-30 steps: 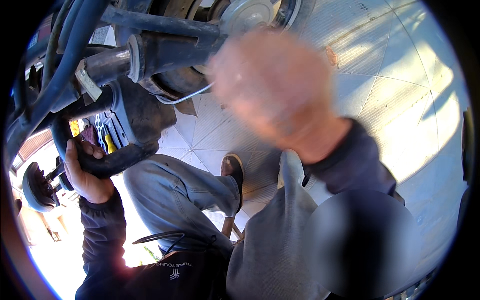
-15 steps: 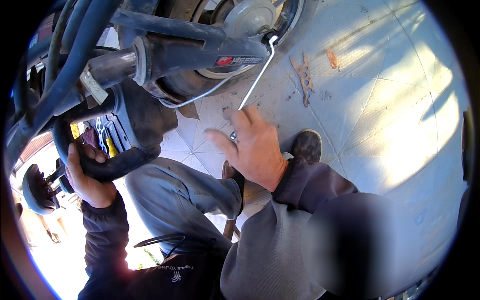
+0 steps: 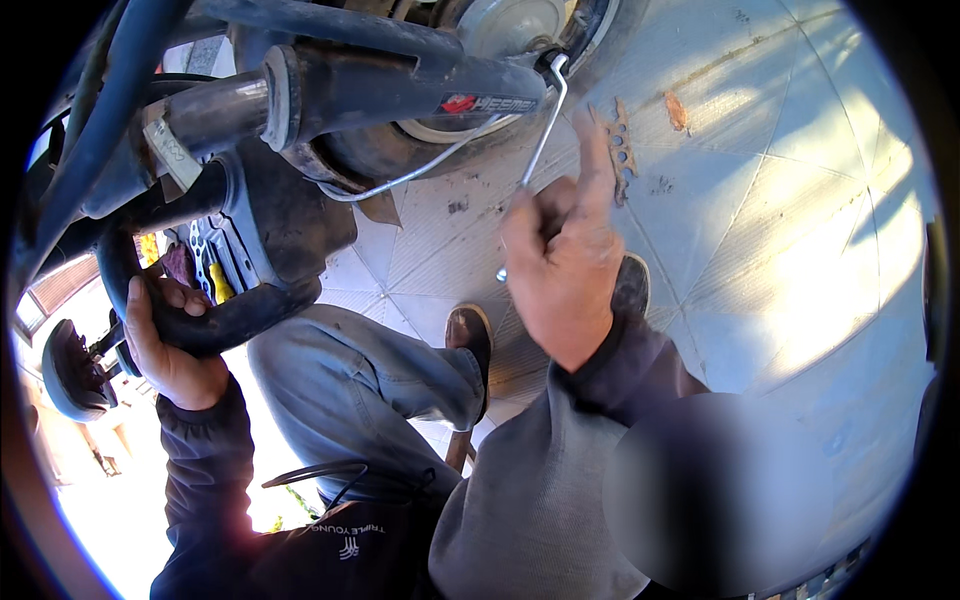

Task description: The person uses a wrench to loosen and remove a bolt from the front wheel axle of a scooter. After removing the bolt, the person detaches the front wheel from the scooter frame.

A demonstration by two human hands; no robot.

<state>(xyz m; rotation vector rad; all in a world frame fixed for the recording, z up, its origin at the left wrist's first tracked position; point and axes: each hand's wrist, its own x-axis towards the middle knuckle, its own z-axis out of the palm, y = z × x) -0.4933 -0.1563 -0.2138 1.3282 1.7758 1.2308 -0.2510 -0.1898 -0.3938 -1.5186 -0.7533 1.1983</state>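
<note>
A long, bent ring spanner [image 3: 542, 148] slants down from the lower end of a dark motorcycle fork leg [image 3: 400, 97], its far end set at the fastener near the wheel hub [image 3: 512, 28]. Around its near part curl the thumb and fingers of my right hand [image 3: 570, 285], with the index finger stretched forward. The spanner's near tip shows below the thumb. My left hand [image 3: 185, 370] is wrapped round a thick black curved bar [image 3: 235, 322] on the motorcycle, its fingertips showing over the top.
A flat metal piece with holes [image 3: 622, 155] and a dry leaf [image 3: 677, 112] lie on the tiled floor. A yellow-handled tool [image 3: 218, 284] and other tools show behind the bar. A pale cable [image 3: 400, 180] runs below the fork. My shoes [image 3: 468, 335] stand nearby.
My right hand has moved right and slightly up; its fingers have gone from loosely spread to curled, with the index finger extended. The spanner's near end has swung right. My left hand keeps its hold.
</note>
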